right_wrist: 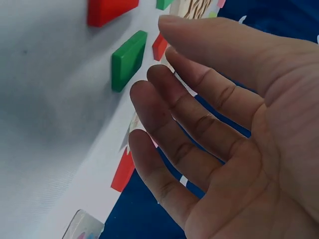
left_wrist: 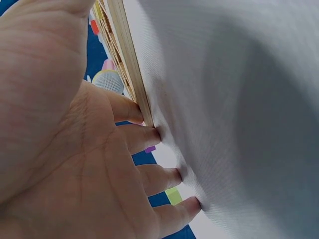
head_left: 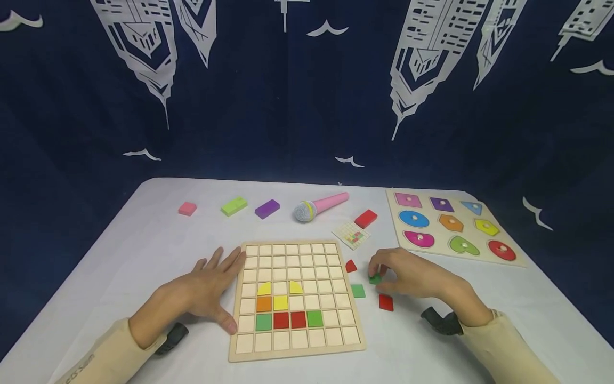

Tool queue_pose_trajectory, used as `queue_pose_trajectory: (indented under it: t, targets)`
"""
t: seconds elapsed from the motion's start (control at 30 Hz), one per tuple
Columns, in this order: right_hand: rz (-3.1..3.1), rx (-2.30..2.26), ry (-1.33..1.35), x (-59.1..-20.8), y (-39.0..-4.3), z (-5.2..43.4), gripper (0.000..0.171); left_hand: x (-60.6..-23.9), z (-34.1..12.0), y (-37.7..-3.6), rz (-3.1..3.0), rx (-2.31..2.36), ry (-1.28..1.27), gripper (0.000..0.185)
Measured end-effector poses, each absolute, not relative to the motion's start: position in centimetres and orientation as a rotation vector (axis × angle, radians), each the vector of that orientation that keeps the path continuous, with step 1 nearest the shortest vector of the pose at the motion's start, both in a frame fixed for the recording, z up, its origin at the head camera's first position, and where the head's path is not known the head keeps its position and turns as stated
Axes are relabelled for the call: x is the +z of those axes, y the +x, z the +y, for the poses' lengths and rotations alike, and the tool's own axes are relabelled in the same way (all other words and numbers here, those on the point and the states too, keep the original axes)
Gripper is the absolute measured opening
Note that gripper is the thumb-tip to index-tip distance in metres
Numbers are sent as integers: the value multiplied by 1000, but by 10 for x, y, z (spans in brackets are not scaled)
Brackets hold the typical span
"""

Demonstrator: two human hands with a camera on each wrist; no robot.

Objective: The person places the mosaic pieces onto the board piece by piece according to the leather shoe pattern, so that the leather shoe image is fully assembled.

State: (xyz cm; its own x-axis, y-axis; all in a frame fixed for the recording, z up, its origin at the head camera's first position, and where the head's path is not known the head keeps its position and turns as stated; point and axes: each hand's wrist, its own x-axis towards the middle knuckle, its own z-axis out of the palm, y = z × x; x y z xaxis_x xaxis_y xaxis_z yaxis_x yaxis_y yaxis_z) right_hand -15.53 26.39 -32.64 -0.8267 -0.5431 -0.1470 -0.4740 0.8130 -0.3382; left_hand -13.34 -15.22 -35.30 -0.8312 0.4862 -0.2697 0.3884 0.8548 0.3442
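On the white table [head_left: 120,256] in front of me, my left hand [head_left: 206,290] lies flat with its fingers spread and straight, pressed against the left edge of the wooden grid board [head_left: 295,298]; the left wrist view shows the fingertips [left_wrist: 149,134] touching the table just beside the board's rim. That hand holds nothing.

My right hand [head_left: 412,277] hovers to the right of the board, over a small green block [head_left: 375,278] (from the head view it looks nearly pinched, but the right wrist view shows the fingers only loosely bent, apart from the block, so I count the hand as relaxed and holding nothing). The block lies on the table just under the fingertips [right_wrist: 149,84].

Near it lie a green square tile [head_left: 357,290], a red tile [head_left: 386,302] and a smaller red piece [head_left: 351,266]. The board's lower rows carry yellow, orange, green and red pieces.

Farther back sit a pink toy microphone [head_left: 320,207], a pattern card [head_left: 352,234], a red block [head_left: 366,218], and pink [head_left: 187,208], lime [head_left: 234,206] and purple [head_left: 267,208] blocks. A shape puzzle board [head_left: 451,226] lies at the far right.
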Motion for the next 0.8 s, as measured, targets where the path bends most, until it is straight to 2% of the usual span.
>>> queue_pose_trajectory:
  t: [0.8]
  targets:
    - [2761, -410, -769, -336, -159, 263, 24, -354, -153, -134, 2675, 405, 649, 148]
